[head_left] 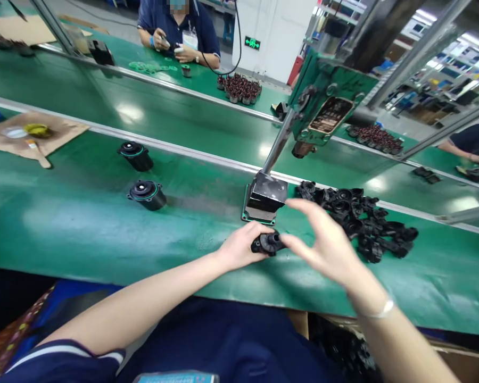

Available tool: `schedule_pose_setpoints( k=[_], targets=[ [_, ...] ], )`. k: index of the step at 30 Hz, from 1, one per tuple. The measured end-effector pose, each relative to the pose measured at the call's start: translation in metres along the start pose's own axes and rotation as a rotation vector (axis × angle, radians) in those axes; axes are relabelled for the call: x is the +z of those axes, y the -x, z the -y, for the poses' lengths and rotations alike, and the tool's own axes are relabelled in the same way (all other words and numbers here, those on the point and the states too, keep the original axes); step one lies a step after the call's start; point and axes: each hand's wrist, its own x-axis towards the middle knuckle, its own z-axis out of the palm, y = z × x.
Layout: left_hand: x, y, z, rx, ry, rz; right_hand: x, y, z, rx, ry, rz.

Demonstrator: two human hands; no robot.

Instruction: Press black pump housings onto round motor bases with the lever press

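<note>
In front of the press, my left hand (241, 246) is wrapped round a black plastic part (268, 243) with a short round spout. My right hand (323, 239) is just to the right of that part, thumb and fingers spread apart, the thumb tip close to the part's edge. Behind my hands stands the press base with a dark metal block (268, 191) on it. The green press head (323, 101) hangs above. Two black cylindrical housings with green rings, a front one (147, 194) and a back one (135, 155), stand on the bench to the left.
A pile of black plastic parts (355, 218) lies right of the press. Cardboard (64, 130) with a brush (40, 154) and a yellow dish (37, 130) is at the left. Metal rails (191, 151) run behind. Across the bench a person (179, 32) handles small parts.
</note>
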Motion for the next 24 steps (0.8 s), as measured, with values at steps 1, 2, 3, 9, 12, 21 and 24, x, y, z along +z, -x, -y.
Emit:
schedule_pose_setpoints(
  k=[1,2,3,9,12,21,24],
  targets=[
    [0.01,0.007,0.004,-0.039,-0.001,-0.01,0.012,0.005,0.003,-0.02,0.001,0.036],
    [0.018,0.012,0.008,-0.069,0.01,-0.025,0.025,0.011,0.005,-0.029,0.002,0.054],
    [0.023,0.013,0.012,-0.097,0.037,-0.04,0.036,0.017,0.008,-0.023,0.002,0.051],
    [0.013,-0.008,0.021,-0.183,0.217,0.151,0.067,0.034,0.013,0.044,-0.069,-0.004],
    [0.006,-0.017,0.02,-0.218,0.16,0.315,0.067,0.033,0.012,0.032,-0.098,-0.007],
    [0.015,-0.01,0.011,-0.326,0.063,0.227,0.072,0.041,0.024,0.156,-0.117,-0.006],
    [0.015,-0.01,0.012,-0.325,0.068,0.217,0.074,0.042,0.026,0.189,-0.121,-0.006]
  ],
)
